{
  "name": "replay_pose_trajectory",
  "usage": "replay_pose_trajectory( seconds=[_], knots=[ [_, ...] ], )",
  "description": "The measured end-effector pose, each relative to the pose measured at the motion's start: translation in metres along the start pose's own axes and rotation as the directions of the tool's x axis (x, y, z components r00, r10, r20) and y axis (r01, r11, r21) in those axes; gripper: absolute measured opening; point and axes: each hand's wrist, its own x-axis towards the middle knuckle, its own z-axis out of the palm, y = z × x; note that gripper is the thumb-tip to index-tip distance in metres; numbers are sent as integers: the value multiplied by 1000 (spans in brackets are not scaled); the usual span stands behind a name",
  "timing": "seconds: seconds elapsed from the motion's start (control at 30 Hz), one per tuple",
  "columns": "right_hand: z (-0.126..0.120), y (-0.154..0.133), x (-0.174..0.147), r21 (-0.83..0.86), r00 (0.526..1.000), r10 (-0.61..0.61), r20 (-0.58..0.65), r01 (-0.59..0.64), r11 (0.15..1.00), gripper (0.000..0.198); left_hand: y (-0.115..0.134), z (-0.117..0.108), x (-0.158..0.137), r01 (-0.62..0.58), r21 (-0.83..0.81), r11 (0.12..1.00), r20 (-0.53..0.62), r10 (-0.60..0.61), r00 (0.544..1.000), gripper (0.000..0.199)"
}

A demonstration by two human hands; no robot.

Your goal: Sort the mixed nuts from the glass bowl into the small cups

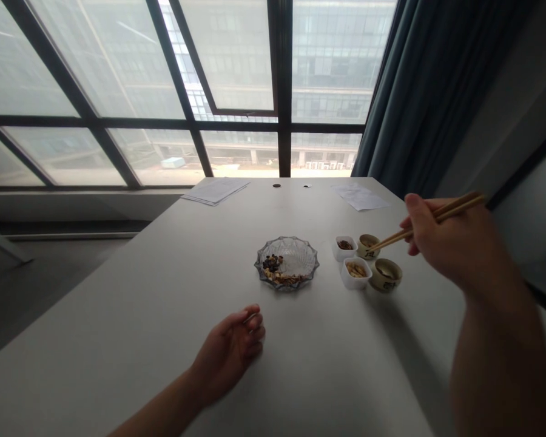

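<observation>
White table (131, 328) before a dark-framed window (236, 54); blue curtain (404, 91) at right. Head view: right hand (455, 243) raised, wrist bent, fingers clamped on wooden chopsticks (395, 237), tips at the far ceramic cup (361, 250), contact unclear. Left hand (232, 349) low, fingers loosely curled, grip slack, near the glass plate (300, 258) of dried pieces (272, 263) mid-table. Near ceramic cup (386, 284) and two plastic containers (355, 283) crowd the far cup. Dark character on far cup: illegible.
</observation>
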Motion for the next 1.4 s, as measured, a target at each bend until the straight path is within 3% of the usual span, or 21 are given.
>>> replay_pose_trajectory(
  seconds=[0.1,0.2,0.3,0.47,0.6,0.7,0.8,0.93,1.1,1.4],
  knots=[
    [-10,22,10,-54,980,194,39,-192,980,37,1,0,0,1,-1,1000,0,-1,1000,13],
    [0,45,20,4,935,317,159,-322,947,35,1,0,0,0,3,1000,2,0,1000,13],
    [11,63,26,83,912,337,233,-364,928,30,2,-1,0,-7,3,1000,0,7,1000,14],
    [13,66,26,112,933,311,183,-334,936,28,2,-1,0,0,-3,1000,7,0,1000,12],
    [16,42,19,199,981,175,88,-189,962,35,1,0,0,1,0,1000,8,-1,1000,13],
    [35,13,4,359,986,37,161,-93,929,42,1,0,0,1,6,1000,9,-1,1000,14],
    [66,-13,-15,471,928,-135,347,-48,881,47,1,0,0,-1,11,1000,5,1,1000,14],
    [112,-25,-39,532,860,-292,419,28,846,47,0,-2,0,4,10,1000,5,-4,1000,15],
    [145,-18,-52,553,854,-306,420,26,833,45,-1,-2,2,2,12,1000,8,-3,1000,14],
    [160,-12,-59,556,858,-307,411,31,830,45,-2,1,0,5,12,1000,3,-5,1000,15]
  ],
)
